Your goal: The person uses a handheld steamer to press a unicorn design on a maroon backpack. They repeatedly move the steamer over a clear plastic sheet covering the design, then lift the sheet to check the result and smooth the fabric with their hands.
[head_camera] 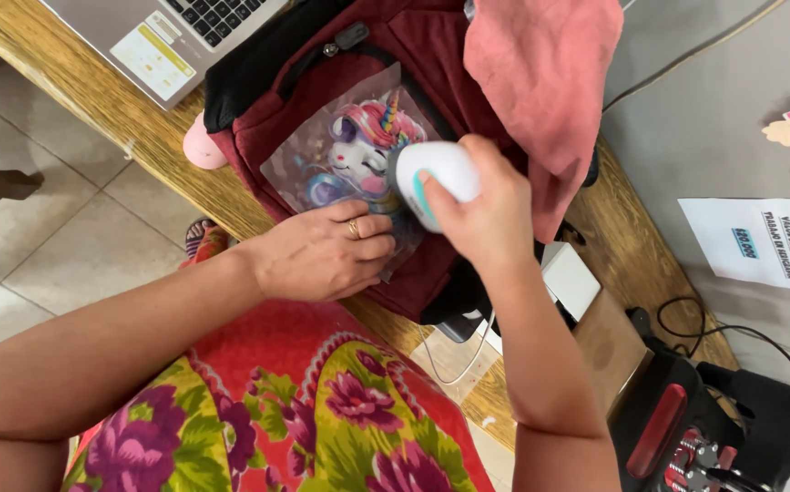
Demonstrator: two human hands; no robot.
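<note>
A dark red backpack (322, 91) lies on a wooden table (94, 91). On its front pocket sits a clear transfer sheet with a colourful unicorn picture (349, 146). My left hand (322, 251) rests flat on the lower edge of the sheet, fingers together, a ring on one finger. My right hand (486, 205) grips a small white and teal handheld press (440, 178), which is pressed down onto the unicorn picture's right side. A pink cloth (545, 82) is folded back over the backpack's upper right part.
A grey laptop (167, 32) lies at the table's top left. A pink round object (199, 146) peeks out beside the backpack. Printed papers (759, 241) lie on a grey surface at right. A black and red machine (695, 428) with cables stands at the lower right.
</note>
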